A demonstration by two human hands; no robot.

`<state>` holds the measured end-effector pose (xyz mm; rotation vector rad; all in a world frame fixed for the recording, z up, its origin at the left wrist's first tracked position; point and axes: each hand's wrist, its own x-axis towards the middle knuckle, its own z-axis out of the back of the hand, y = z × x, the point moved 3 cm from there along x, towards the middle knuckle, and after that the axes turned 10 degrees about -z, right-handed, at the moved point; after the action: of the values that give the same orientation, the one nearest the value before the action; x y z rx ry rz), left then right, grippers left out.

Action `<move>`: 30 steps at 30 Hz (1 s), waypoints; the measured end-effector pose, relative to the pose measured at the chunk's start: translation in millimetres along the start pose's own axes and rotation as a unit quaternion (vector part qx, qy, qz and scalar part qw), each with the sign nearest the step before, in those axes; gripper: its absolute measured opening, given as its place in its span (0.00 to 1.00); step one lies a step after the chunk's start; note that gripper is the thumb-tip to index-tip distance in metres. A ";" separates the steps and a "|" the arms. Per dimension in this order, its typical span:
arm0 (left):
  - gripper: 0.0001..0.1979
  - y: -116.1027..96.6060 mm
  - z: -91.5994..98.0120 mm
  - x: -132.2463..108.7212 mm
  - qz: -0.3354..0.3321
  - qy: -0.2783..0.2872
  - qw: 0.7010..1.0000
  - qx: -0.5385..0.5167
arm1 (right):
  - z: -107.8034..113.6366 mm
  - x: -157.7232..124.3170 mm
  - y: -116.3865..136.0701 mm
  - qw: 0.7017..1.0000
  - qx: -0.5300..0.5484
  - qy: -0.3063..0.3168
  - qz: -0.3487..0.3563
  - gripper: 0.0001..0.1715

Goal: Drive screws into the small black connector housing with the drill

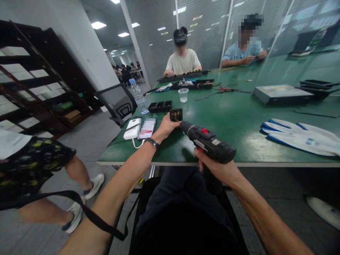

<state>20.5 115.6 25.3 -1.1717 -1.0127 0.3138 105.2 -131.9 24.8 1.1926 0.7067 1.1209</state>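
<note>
Bright ceiling lights [98, 25], soft tabletop [225, 113] sheen, stretched edges; slight blur

I can't tell if the thin tip of the drill [211, 142] touches the black block [176, 115], because that spot is too small for me. The shiny bits [175, 113] in the block are too tiny to name. The left hand [167, 126] hides part of the block. The right hand [216, 165] covers some of the drill's handle, and its low end gets lost in the dark. Fuzzy squares cover part of the phone [148, 126]. My view's right edge cuts off the white glove [305, 136]. The person in flowery shorts [34, 163] looks smeary, and the left edge chops off most of their top half.
</note>
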 end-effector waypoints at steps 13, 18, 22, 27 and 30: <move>0.24 -6.9 -1.6 -2.3 0.001 -0.003 1.000 -0.007 | -0.2 -1.7 2.7 1.000 -0.005 -0.007 0.013 0.17; 0.24 -3.0 -0.7 0.0 -0.004 -0.004 1.000 0.006 | -0.6 0.4 -2.3 1.000 0.004 0.000 0.008 0.17; 0.25 -7.9 -2.9 -1.0 0.002 -0.016 1.000 0.010 | -2.5 -1.8 -1.7 0.999 0.010 0.003 -0.034 0.20; 0.29 -4.7 0.8 2.2 0.034 -0.021 0.999 0.037 | -2.7 0.8 0.5 0.995 0.083 0.038 -0.032 0.11; 0.31 -3.1 0.4 4.4 0.053 0.003 0.998 0.036 | 0.6 3.2 0.4 0.996 0.077 0.040 -0.031 0.09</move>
<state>21.8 117.6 30.2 -1.1626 -0.9290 0.4278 106.7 -129.1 25.7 1.2516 0.9004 1.0818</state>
